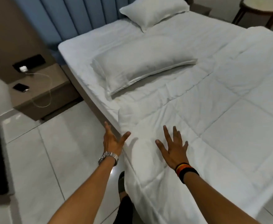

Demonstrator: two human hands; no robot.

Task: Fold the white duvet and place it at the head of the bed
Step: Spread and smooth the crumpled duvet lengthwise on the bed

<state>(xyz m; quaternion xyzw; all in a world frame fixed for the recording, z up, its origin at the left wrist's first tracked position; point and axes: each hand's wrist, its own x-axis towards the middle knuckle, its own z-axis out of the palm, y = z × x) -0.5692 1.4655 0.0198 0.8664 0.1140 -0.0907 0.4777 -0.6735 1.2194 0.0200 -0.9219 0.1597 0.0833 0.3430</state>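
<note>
The white quilted duvet [205, 110] lies spread flat over the lower and right part of the bed [77, 50], its near edge hanging over the side. My left hand [112, 139], with a metal watch on the wrist, is open beside the bed's edge, fingers apart, next to the duvet's near corner. My right hand [173, 146], with dark bands on the wrist, rests open and flat on top of the duvet. Neither hand grips the fabric. The blue padded headboard [71, 18] marks the head of the bed at the upper left.
Two white pillows lie on the bed: one [139, 68] across the middle, one [153, 12] against the headboard. A bedside shelf [40, 94] holds a dark phone [21, 87] on a white cable. A round side table [265, 7] stands far right. Pale floor tiles [52, 159] lie at my left.
</note>
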